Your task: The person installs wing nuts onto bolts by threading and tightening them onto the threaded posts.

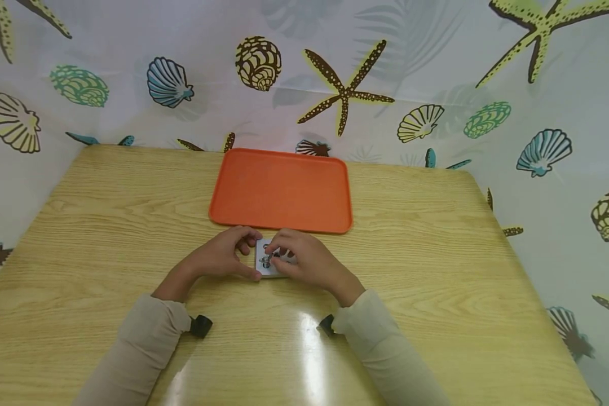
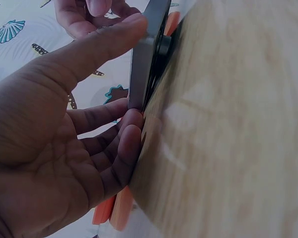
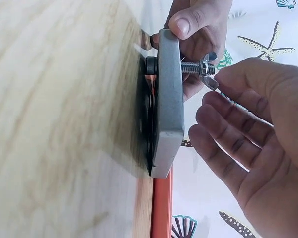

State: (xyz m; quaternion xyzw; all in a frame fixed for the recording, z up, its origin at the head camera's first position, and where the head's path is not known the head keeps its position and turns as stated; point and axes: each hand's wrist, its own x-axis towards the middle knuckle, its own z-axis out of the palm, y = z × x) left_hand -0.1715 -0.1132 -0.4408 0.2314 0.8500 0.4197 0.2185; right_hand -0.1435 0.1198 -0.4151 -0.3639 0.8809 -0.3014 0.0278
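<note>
The left hand (image 1: 223, 255) gripped the left end of a grey rectangular plate (image 3: 170, 99), thumb at its near corner and fingertips at its far one. A threaded bolt (image 3: 189, 68) stuck up from the plate, carrying a wing nut (image 3: 204, 68); the right hand (image 1: 312, 258) pinched one wing between thumb and forefinger, its other fingers loosely bent. The plate lay flat at the middle of the wood-grain surface (image 1: 436, 254), just in front of an orange tray (image 1: 281, 189). Beyond hung a shell-and-starfish-patterned cloth (image 1: 208, 34).
</note>
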